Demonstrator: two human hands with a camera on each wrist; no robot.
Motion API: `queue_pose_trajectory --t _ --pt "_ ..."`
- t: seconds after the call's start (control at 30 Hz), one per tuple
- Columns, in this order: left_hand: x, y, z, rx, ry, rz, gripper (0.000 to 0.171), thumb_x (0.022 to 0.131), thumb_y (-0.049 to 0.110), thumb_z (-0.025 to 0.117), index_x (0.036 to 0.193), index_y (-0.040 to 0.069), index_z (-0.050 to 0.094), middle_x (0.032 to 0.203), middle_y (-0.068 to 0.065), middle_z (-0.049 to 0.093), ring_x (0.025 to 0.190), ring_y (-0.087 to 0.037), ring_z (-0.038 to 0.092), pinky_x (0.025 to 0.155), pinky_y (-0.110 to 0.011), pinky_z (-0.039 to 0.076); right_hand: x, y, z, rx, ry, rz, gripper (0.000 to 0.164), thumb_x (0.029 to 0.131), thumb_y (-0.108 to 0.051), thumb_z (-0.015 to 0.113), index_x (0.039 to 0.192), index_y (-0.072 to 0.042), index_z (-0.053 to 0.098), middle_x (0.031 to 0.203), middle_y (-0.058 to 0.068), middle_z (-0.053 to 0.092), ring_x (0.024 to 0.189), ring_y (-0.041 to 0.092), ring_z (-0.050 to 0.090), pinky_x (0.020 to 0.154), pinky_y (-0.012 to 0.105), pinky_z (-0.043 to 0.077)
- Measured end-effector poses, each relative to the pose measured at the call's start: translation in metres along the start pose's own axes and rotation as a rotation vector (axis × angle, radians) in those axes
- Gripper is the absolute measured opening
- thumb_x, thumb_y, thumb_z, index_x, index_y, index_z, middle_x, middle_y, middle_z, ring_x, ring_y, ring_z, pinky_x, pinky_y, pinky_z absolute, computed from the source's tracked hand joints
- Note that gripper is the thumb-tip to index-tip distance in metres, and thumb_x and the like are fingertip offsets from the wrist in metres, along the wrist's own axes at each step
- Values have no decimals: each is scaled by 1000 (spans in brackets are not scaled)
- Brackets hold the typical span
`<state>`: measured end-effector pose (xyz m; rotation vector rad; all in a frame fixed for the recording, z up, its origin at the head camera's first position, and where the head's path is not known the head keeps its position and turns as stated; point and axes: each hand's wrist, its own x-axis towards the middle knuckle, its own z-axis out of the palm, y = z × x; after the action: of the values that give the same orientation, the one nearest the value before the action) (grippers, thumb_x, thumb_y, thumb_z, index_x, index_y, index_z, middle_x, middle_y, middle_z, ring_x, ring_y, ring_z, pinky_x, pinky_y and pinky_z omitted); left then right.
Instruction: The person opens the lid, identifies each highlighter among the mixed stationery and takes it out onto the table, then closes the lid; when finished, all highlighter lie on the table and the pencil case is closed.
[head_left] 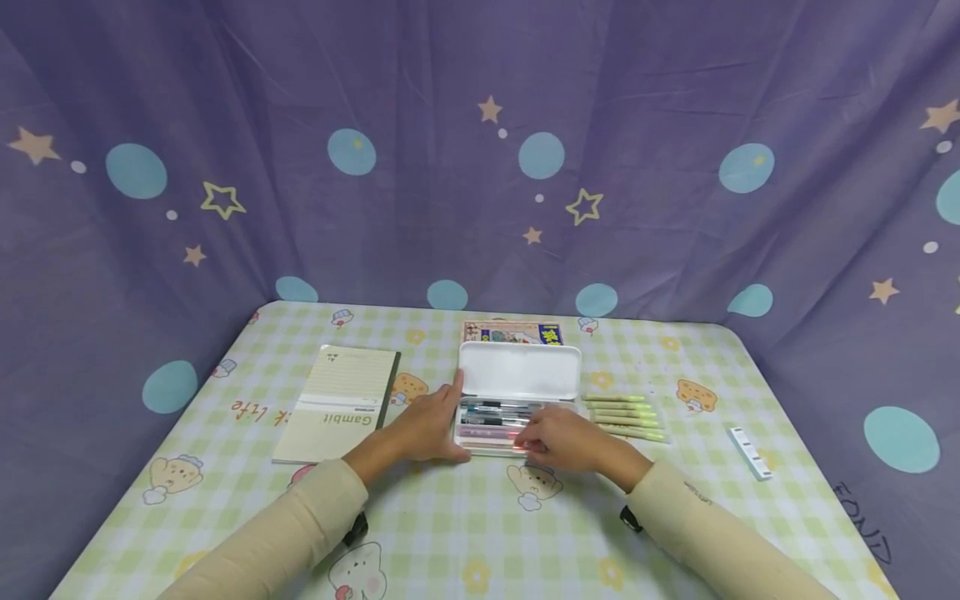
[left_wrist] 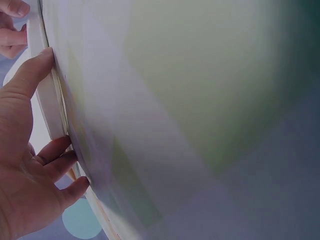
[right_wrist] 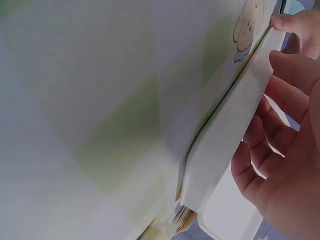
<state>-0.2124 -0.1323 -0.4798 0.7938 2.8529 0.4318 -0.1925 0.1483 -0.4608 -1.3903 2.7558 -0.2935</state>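
Note:
A white pencil case (head_left: 522, 372) lies open on the table, its lid tipped back and several pens (head_left: 495, 410) in its tray. My left hand (head_left: 431, 423) holds the case at its left end, thumb at the front corner and fingers along the side toward the lid. My right hand (head_left: 561, 437) reaches over the front right of the tray, fingertips down among the pink and red pens (head_left: 487, 433). In the right wrist view its curled fingers (right_wrist: 272, 155) pass over the white case wall (right_wrist: 225, 125), which hides their tips; I cannot tell whether they pinch a pen.
A cream notebook (head_left: 337, 404) lies left of the case. Several yellow-green pens (head_left: 626, 417) lie in a row on the right, near a small white strip (head_left: 749, 454). Behind the lid is a colourful printed booklet (head_left: 510, 332). A checked cloth (head_left: 420, 533) covers the table.

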Motion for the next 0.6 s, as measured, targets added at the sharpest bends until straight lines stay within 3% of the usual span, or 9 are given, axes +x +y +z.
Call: queue_pose_trajectory --t 0.17,0.6 --pt "0 0 -1 -4 2 2 143 67 61 88 163 -1 1 144 -21 53 118 -37 63 107 -48 49 1 0 0 -14 -18 8 20 91 -23 74 110 -18 79 79 -10 58 72 4 43 69 22 37" --pt "0 1 -1 -9 5 6 143 67 59 89 162 -1 2 143 -22 54 116 -37 63 106 -48 49 1 1 -2 114 -47 85 18 91 -22 74 109 -18 75 91 -9 67 82 4 54 78 26 48"
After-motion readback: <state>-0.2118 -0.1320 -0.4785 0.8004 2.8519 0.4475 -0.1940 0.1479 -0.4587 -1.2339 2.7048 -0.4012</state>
